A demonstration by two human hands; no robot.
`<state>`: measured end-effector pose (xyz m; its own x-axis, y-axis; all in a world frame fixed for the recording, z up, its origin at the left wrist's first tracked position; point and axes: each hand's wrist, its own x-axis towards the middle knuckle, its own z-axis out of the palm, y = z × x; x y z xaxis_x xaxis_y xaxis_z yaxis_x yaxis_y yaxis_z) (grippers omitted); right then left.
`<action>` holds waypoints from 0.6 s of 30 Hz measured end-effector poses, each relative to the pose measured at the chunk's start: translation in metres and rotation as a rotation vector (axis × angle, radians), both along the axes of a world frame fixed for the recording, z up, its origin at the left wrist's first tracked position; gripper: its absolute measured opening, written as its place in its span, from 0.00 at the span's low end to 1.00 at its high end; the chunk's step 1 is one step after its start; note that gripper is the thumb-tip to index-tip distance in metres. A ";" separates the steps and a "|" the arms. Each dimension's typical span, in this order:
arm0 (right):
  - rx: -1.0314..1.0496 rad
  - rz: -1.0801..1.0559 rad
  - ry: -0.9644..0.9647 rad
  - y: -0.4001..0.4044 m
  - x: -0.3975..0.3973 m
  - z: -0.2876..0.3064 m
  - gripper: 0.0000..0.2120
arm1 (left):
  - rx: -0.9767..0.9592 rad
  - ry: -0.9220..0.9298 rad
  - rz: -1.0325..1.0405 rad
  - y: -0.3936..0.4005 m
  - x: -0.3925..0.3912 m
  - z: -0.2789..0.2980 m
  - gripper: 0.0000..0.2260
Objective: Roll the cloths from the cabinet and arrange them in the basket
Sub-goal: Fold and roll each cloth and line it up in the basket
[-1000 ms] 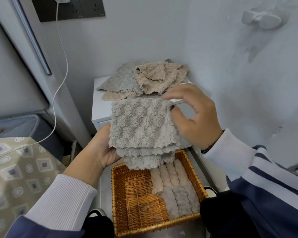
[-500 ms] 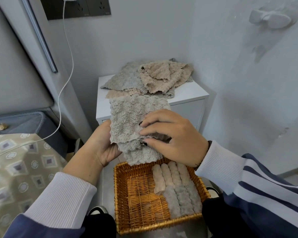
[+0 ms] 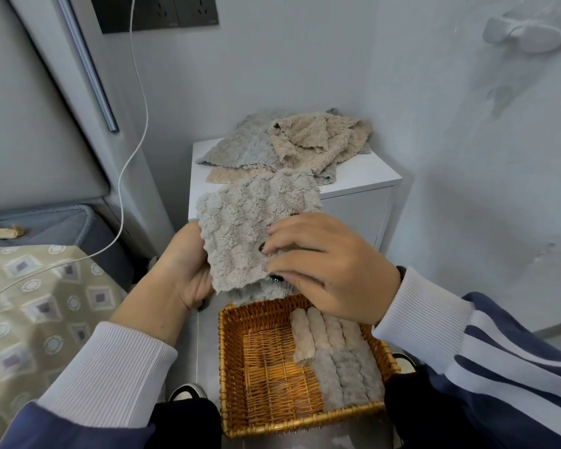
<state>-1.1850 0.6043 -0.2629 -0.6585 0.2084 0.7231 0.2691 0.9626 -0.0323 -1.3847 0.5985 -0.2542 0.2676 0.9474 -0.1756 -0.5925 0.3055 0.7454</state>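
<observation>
Palm-up, left hand (image 3: 188,270) cradles cloth (image 3: 250,228); right hand (image 3: 331,270) pinches.

Rolled cloths (image 3: 334,354) in basket (image 3: 237,377), right side.

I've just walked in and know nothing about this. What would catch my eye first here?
A fluffy grey cloth, held up mid-frame by the left hand and the right hand. Just below sits a woven orange-brown wicker basket, with rolled beige and grey cloths lined up along its right side. Behind, a loose pile of grey and beige cloths lies on a white cabinet.
</observation>
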 end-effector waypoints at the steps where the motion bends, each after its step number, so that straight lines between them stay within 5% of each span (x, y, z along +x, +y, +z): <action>1: 0.031 -0.016 -0.045 0.000 0.001 -0.001 0.04 | 0.002 0.002 -0.012 0.000 0.000 0.000 0.18; 8: 0.139 -0.113 -0.197 -0.001 0.001 -0.003 0.15 | -0.011 -0.037 -0.058 0.002 -0.002 0.000 0.19; 18: -0.111 -0.144 0.151 -0.001 0.014 0.008 0.11 | 0.093 -0.198 -0.236 -0.012 0.013 0.001 0.16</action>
